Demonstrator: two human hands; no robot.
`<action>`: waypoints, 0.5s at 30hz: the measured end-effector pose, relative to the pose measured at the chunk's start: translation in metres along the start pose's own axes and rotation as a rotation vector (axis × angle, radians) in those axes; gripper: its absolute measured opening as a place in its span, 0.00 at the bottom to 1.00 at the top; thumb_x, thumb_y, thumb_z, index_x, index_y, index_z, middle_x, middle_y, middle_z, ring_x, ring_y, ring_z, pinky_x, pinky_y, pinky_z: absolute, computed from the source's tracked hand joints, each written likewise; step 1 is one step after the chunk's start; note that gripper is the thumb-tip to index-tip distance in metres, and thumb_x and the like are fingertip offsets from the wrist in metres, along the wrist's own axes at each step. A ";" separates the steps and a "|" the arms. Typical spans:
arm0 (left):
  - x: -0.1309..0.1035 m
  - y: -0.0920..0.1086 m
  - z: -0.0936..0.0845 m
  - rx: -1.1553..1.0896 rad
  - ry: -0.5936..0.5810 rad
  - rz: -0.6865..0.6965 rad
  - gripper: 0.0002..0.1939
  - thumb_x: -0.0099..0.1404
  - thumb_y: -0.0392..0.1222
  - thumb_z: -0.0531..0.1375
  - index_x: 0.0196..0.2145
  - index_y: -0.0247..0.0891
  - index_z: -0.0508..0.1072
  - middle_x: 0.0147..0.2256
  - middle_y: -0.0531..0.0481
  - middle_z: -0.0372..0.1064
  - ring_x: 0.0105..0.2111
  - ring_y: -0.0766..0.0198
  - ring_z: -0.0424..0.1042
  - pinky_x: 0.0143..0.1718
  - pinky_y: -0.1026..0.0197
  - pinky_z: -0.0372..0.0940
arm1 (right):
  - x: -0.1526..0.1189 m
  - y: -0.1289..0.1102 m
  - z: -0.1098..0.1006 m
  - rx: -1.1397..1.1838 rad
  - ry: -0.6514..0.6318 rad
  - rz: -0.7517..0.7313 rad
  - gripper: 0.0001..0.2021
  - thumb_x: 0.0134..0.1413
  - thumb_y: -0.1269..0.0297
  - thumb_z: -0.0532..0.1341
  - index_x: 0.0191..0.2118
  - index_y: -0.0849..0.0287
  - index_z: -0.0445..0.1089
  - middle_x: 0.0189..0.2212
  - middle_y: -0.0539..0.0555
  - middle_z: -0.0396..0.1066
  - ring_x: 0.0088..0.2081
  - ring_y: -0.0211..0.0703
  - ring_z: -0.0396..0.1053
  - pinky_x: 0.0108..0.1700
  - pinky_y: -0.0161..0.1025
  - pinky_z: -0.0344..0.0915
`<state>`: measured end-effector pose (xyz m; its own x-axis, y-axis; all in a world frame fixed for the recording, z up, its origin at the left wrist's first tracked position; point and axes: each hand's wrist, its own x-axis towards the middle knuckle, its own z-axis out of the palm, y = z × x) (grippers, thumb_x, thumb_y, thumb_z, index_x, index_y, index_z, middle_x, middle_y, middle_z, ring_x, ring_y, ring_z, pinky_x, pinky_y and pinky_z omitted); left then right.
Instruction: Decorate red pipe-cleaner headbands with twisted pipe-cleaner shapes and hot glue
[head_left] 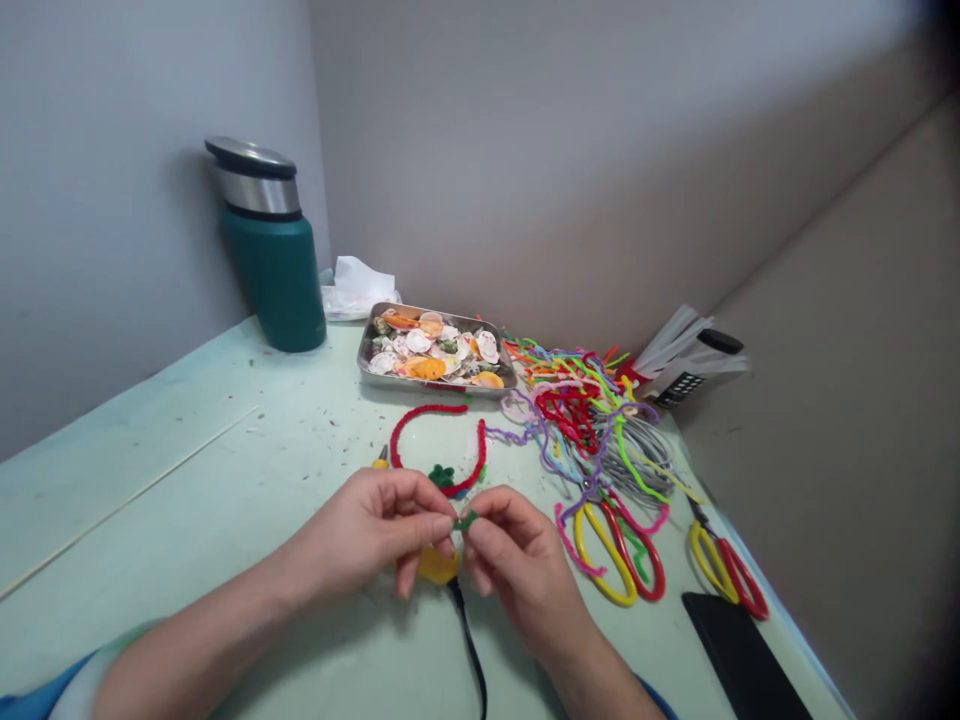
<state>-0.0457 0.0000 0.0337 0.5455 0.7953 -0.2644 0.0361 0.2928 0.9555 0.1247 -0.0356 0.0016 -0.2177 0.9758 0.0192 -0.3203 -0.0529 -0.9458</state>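
Bright colours over a pale mint table (pixel 172 520)
That fuzzy piece (pixel 466 521) is dark green, the curved stem (pixel 395 438) red; 2 scissors (pixel 661 574) (pixel 754 588) show yellow-and-red handles, the bottle (pixel 279 285) is teal and silver, the shells (pixel 418 342) mostly white and orange.

ok so bare left forearm (pixel 225 620) comes in from 8 o'clock, right forearm (pixel 600 675) from about 5. Left hand (pixel 394 525) and right hand (pixel 521 570) are super close, thumbs and index fingers pinched, tips nearly meeting, other fingers kinda curled underneath
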 end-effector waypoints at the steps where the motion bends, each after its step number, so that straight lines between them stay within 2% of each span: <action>1: -0.001 0.002 -0.002 -0.017 0.028 0.015 0.09 0.58 0.44 0.61 0.30 0.35 0.70 0.20 0.55 0.71 0.13 0.74 0.64 0.17 0.70 0.56 | 0.000 -0.001 -0.001 0.036 -0.007 0.001 0.05 0.53 0.63 0.62 0.33 0.59 0.67 0.19 0.45 0.64 0.17 0.27 0.56 0.21 0.28 0.52; 3: -0.002 0.007 -0.009 -0.075 0.147 0.076 0.10 0.59 0.46 0.60 0.34 0.36 0.70 0.25 0.54 0.73 0.14 0.75 0.64 0.19 0.69 0.58 | 0.000 -0.005 -0.005 0.106 0.025 -0.026 0.04 0.53 0.64 0.62 0.33 0.59 0.67 0.19 0.45 0.65 0.16 0.27 0.56 0.21 0.28 0.52; 4: -0.002 0.009 -0.013 -0.108 0.235 0.120 0.10 0.61 0.46 0.58 0.35 0.37 0.71 0.24 0.55 0.73 0.14 0.75 0.62 0.20 0.69 0.59 | 0.000 -0.008 -0.007 0.143 0.057 -0.050 0.04 0.54 0.65 0.61 0.33 0.59 0.67 0.20 0.46 0.65 0.17 0.27 0.56 0.21 0.28 0.52; 7: -0.002 0.012 -0.020 -0.143 0.340 0.153 0.11 0.61 0.47 0.57 0.30 0.36 0.70 0.14 0.59 0.63 0.14 0.74 0.58 0.19 0.70 0.58 | 0.002 -0.014 -0.012 0.232 0.142 -0.105 0.03 0.53 0.66 0.61 0.34 0.58 0.67 0.23 0.47 0.67 0.17 0.27 0.57 0.22 0.28 0.53; 9: -0.002 0.011 -0.019 -0.114 0.317 0.112 0.10 0.60 0.47 0.59 0.29 0.36 0.70 0.14 0.58 0.64 0.14 0.74 0.58 0.19 0.70 0.58 | 0.003 -0.015 -0.012 0.236 0.162 -0.110 0.03 0.53 0.67 0.61 0.34 0.58 0.67 0.24 0.47 0.68 0.18 0.27 0.58 0.23 0.29 0.54; 12: -0.001 0.007 -0.011 -0.052 0.189 0.017 0.11 0.56 0.44 0.62 0.35 0.36 0.71 0.21 0.55 0.71 0.14 0.75 0.61 0.20 0.69 0.58 | 0.002 -0.010 -0.007 0.174 0.146 -0.084 0.03 0.53 0.66 0.62 0.33 0.58 0.67 0.24 0.48 0.70 0.19 0.28 0.60 0.23 0.28 0.55; 15: 0.001 0.003 -0.004 -0.018 0.093 -0.025 0.11 0.54 0.43 0.63 0.34 0.34 0.71 0.26 0.52 0.74 0.14 0.76 0.62 0.19 0.69 0.57 | 0.001 -0.003 0.000 0.109 0.098 -0.054 0.04 0.52 0.65 0.62 0.33 0.59 0.67 0.25 0.49 0.71 0.19 0.28 0.60 0.22 0.28 0.55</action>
<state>-0.0480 0.0039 0.0360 0.4644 0.8332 -0.3003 0.0333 0.3224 0.9460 0.1255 -0.0347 0.0040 -0.1082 0.9936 0.0326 -0.4286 -0.0170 -0.9033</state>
